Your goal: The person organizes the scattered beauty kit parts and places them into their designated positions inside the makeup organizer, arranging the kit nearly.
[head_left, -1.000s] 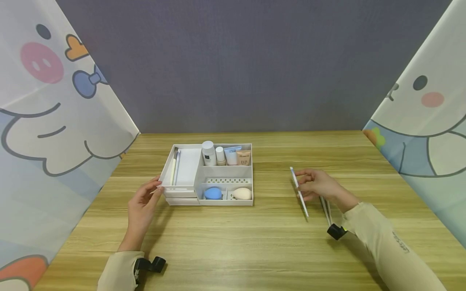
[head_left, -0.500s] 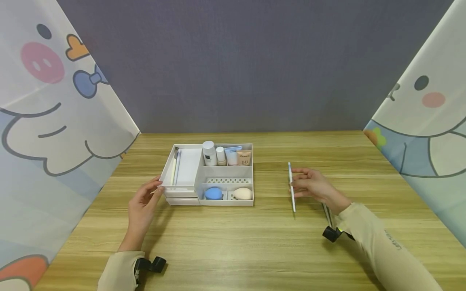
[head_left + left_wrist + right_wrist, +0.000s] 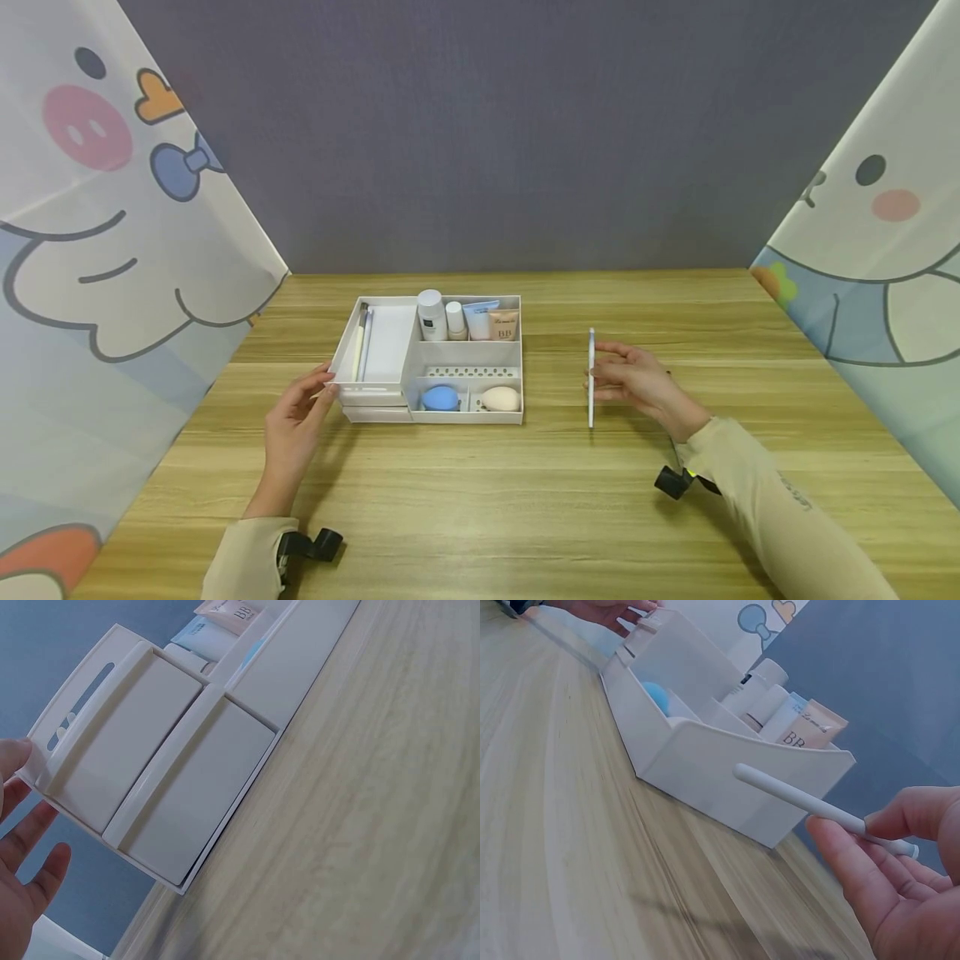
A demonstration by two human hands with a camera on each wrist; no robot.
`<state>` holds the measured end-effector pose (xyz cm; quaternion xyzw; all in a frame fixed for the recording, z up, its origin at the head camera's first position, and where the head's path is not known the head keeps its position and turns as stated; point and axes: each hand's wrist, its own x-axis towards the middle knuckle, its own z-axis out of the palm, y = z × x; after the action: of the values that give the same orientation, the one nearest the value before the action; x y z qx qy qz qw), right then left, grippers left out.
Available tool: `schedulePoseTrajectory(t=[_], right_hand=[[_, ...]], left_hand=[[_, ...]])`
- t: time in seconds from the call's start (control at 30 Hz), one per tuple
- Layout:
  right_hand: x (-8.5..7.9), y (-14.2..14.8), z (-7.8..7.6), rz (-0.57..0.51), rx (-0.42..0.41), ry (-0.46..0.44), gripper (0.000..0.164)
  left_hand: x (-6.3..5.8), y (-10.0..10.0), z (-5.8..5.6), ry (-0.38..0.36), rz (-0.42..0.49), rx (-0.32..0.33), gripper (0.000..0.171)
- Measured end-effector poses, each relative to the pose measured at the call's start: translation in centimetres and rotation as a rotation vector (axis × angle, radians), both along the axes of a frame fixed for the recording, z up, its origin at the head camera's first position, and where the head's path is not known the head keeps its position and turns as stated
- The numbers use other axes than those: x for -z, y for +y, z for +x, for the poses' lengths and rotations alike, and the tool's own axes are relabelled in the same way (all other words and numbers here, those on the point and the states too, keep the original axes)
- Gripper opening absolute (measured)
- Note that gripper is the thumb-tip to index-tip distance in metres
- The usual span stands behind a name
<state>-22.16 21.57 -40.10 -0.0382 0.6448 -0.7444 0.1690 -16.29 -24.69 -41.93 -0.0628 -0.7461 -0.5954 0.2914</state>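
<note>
In the head view my left hand [image 3: 294, 421] pinches the front left corner of a white desktop organizer [image 3: 467, 418] between thumb and fingers. The left wrist view shows its two-drawer front [image 3: 193, 791], both drawers closed. My right hand [image 3: 637, 383] stands to the right of the organizer and pinches a slim white pen-shaped stick [image 3: 591, 408] between thumb and fingers. In the right wrist view this stick [image 3: 795, 796] is held clear of the table, its rounded end toward the organizer's side. Two slim brushes [image 3: 363, 346] lie in the organizer's left top tray.
Bottles [image 3: 432, 321] and tubes [image 3: 503, 327] stand in the back compartment. A blue sponge [image 3: 440, 399] and a cream sponge [image 3: 501, 399] sit in the front ones. Thin sticks lie mostly hidden under the right wrist. A grey wall [image 3: 517, 167] closes off the back.
My right hand has moved left toward the organizer with the white stick, which has turned from slanted to nearly straight away from me. My left hand has stayed at the corner.
</note>
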Motion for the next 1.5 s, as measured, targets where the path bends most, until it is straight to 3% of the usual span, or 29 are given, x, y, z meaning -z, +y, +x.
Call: schedulePoseTrajectory(t=[0.23,0.6,1.5], right_hand=[[-0.1,-1.3,-0.2,-0.055,0.019,-0.016,0.068],[-1.0,-3.9,-0.7,-0.120,-0.020,-0.002,0.065],[-2.9,-11.4,-0.8,-0.192,-0.087,0.042,0.060]], left_hand=[[0.0,0.0,0.0,-0.003,0.001,0.003,0.017],[0.0,0.1,0.1,-0.005,0.006,-0.003,0.017],[0.0,0.0,-0.1,-0.006,0.006,-0.009,0.018]])
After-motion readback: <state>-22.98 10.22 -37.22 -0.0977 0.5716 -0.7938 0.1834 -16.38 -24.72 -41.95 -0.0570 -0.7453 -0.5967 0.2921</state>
